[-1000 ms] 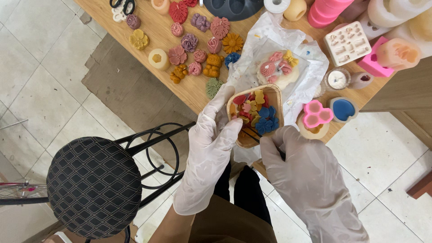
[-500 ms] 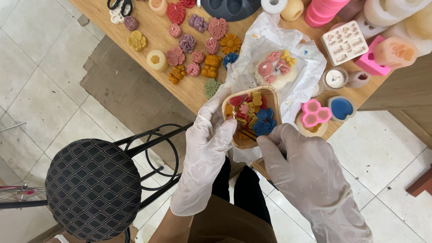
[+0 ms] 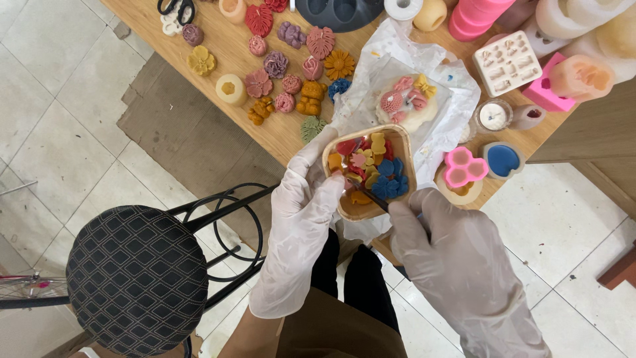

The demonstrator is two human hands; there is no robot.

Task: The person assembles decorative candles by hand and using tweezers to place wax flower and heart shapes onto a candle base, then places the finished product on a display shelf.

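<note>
My left hand [image 3: 301, 212], in a thin pale glove, holds a small wooden bowl [image 3: 403, 149] above the table's front edge. Inside the bowl lie several small wax shapes [image 3: 371, 166] in red, yellow, pink, orange and blue. My right hand [image 3: 450, 245], also gloved, grips a thin dark tool [image 3: 368, 194] whose tip pokes in among the shapes. A decorated white candle [image 3: 407, 105] with pink and yellow pieces on top sits on crinkled white paper [image 3: 371, 86] just behind the bowl.
On the wooden table [image 3: 228, 59] lie several wax flowers and leaves [image 3: 291, 66], scissors [image 3: 175, 10], a pink mould [image 3: 464, 166], a blue heart candle [image 3: 503, 159] and a white mould [image 3: 507, 63]. A black stool [image 3: 136, 278] stands on the tiled floor at lower left.
The bowl and both hands have shifted very slightly; my right hand keeps the tool's tip in the bowl among the shapes.
</note>
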